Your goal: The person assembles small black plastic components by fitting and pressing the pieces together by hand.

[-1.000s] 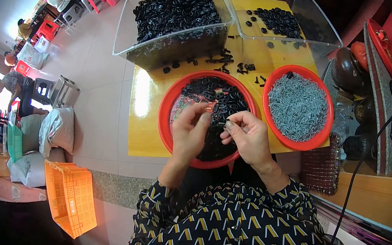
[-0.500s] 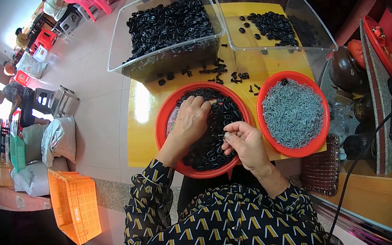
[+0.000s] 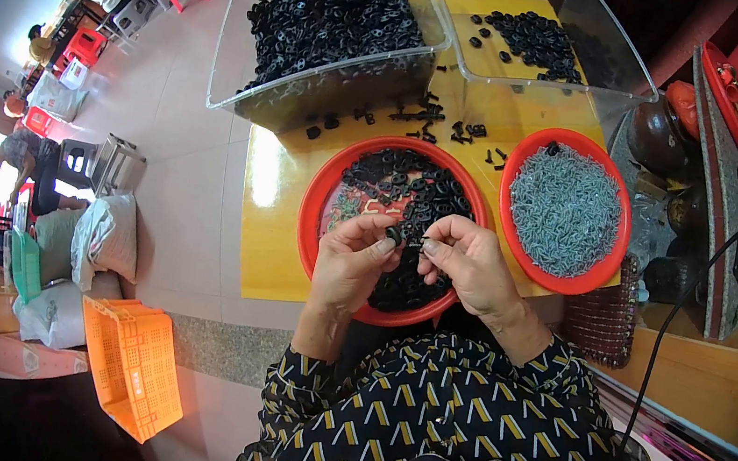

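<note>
Over a round red basin of small black plastic parts, my two hands face each other, fingertips close together. Between thumb and forefinger, my left hand pinches a small black oval part. My right hand is closed in a pinch just right of it; what its fingertips hold is too small to make out. Patches of the basin's patterned bottom show at its left. Right of it stands a red oval tray heaped with grey metal screws.
Behind the basin, a clear bin holds heaped black parts; another clear bin has fewer. Loose black pieces lie on the yellow tabletop. A black cable hangs at right. An orange crate stands lower left; people sit beyond.
My left hand has come up out of the black parts toward my right hand, now with an oval part in its fingers. My right hand stays in its pinch. The view has shifted slightly.
</note>
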`<state>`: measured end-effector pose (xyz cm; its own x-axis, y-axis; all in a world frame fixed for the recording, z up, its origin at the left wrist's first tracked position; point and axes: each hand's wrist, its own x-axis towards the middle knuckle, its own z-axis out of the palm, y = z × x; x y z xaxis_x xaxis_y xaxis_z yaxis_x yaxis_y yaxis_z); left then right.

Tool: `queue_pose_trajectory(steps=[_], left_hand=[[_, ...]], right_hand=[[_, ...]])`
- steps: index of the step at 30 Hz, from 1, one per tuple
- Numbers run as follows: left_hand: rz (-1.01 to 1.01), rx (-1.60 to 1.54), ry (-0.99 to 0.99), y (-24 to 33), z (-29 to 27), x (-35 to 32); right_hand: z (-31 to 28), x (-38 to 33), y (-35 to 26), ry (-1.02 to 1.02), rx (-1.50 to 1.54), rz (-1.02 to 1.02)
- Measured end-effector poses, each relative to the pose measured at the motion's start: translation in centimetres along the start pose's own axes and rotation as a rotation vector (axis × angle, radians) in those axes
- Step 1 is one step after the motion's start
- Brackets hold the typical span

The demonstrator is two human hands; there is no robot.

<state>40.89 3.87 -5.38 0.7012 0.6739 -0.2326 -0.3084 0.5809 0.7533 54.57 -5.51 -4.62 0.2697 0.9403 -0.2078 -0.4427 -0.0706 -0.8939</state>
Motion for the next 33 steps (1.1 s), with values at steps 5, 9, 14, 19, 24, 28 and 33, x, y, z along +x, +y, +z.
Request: queue_pose_trajectory(steps=[5, 9, 14, 19, 24, 28, 33], left_hand=[[0.036, -0.023, -0.003, -0.7, -0.5, -1.0], [0.132, -0.019, 0.055, -1.7, -0.1, -1.8], [0.178, 0.046, 0.078, -1.6, 0.0, -2.5], [0.168, 0.285, 0.017, -0.1, 0.4, -2.8], [0.029, 0.027, -0.038, -0.8, -1.8, -2.3], [0.023, -0.095, 0.018, -0.3, -1.4, -2.4], [-0.035, -0.112, -0.022, -0.6, -1.9, -2.2]], right_hand=[[1.0, -0.1, 0.2, 0.001, 0.047, -0.003], [2.1, -0.3, 0.2, 0.031, 0.114, -0.017], [2.5, -0.5, 0.4, 0.081, 0.113, -0.033], [2.6, -0.2, 0.2, 0.048, 0.053, -0.017], [2.2, 0.1, -0.2, 0.019, 0.056, -0.002], [2.5, 0.0, -0.8, 0.022, -0.11, 0.028], [2.8, -0.4, -0.6, 0.029, -0.15, 0.023]])
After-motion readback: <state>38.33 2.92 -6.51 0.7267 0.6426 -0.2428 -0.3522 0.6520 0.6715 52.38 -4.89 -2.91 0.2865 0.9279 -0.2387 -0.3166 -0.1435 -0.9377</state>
